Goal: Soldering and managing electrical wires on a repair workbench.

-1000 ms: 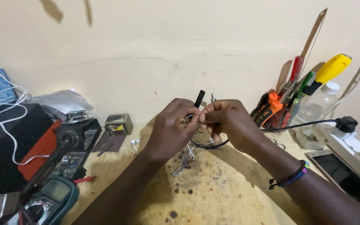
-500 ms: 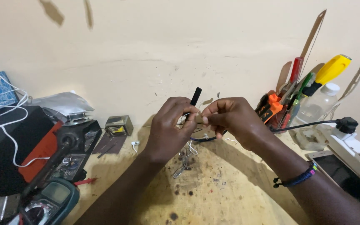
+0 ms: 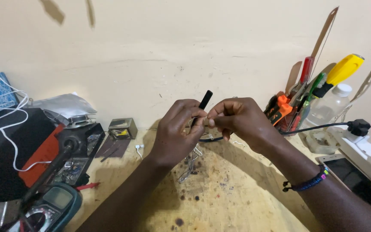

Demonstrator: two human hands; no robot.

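Both hands meet above my burn-spotted wooden bench [image 3: 237, 202]: my left hand [image 3: 174, 135] pinches a short black tube [image 3: 202, 103], my right hand [image 3: 237, 122] grips the thin black cable [image 3: 213, 138] beside it. Since a second ago the tube has tilted and slid lower into my fingers, so the fitting seems to advance. Fingertips hide the join, and the silvery wire tangle [image 3: 190, 165] below is hard to read.

Both hands [image 3: 211, 124] on black stick [image 3: 202, 103]
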